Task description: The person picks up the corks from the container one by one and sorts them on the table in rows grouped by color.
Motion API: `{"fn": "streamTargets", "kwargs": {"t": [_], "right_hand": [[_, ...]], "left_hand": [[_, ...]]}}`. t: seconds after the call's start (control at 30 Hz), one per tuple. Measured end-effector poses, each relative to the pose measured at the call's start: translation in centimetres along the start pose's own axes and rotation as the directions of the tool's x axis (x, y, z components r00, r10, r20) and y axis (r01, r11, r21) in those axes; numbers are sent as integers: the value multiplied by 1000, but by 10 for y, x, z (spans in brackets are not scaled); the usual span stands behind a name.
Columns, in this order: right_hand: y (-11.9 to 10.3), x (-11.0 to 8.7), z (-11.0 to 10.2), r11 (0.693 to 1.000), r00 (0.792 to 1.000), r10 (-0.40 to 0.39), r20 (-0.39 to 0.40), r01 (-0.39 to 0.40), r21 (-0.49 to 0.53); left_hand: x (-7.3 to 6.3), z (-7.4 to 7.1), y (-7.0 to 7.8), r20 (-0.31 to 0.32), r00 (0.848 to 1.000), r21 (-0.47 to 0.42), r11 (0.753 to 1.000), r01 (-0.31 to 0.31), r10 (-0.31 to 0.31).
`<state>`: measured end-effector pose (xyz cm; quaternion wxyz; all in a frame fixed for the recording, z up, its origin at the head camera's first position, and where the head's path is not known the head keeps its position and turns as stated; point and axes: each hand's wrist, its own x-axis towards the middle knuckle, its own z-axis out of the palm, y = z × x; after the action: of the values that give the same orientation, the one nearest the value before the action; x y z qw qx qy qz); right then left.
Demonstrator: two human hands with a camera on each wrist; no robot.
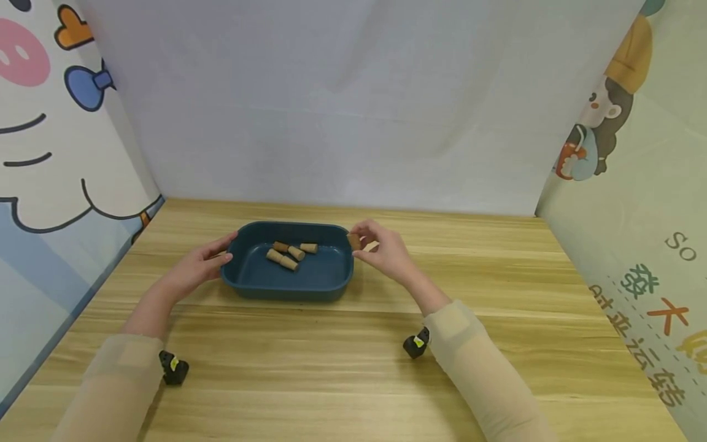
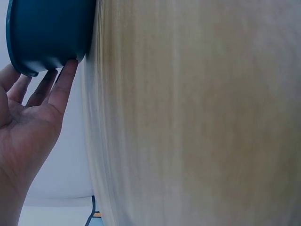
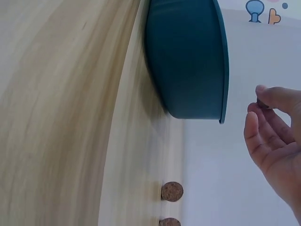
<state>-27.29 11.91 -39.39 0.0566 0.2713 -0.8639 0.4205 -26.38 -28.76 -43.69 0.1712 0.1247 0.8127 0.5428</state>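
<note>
A dark teal tub [image 1: 287, 293] with rounded corners stands on the wooden table. Inside it lie several cork stoppers [image 1: 296, 252]. My left hand [image 1: 193, 270] touches the tub's left end; its fingers, fairly straight, reach the outer wall in the left wrist view, where the tub [image 2: 51, 35] fills the top corner. My right hand [image 1: 388, 248] pinches a cork stopper [image 1: 354, 242] between thumb and fingers at the tub's right rim. In the right wrist view that stopper is mostly hidden by the fingertips of the right hand [image 3: 277, 136].
Two more cork stoppers stand on the table beyond the tub's right end, the nearer one [image 3: 172, 191] whole in the right wrist view, the other cut by its edge. A white cloth [image 1: 342, 110] hangs behind the table; printed cloths flank both sides.
</note>
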Motion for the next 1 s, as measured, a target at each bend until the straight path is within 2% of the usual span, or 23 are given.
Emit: {"fn": "streamTargets", "kwargs": {"t": [0.23,0.4,0.67,0.77,1.0], "right_hand": [[8,-8,-8,999,999,27,-33,-27,-17],[15,-12,-11,994,995,73,-70,-66,89],[25,-21,-18,973,988,142,-67,-127,195],[27,-24,-22,972,986,148,-75,-132,193],[35,-32,-33,983,981,161,-111,-150,102]], "left_hand": [[0,0,1,0,1000,5,1000,1,-1],[0,0,2,5,1000,4,1000,5,-5],[-1,0,2,11,1000,4,1000,6,-6],[-1,0,2,11,1000,0,1000,7,-7],[-1,0,2,15,1000,4,1000,2,-3]]}}
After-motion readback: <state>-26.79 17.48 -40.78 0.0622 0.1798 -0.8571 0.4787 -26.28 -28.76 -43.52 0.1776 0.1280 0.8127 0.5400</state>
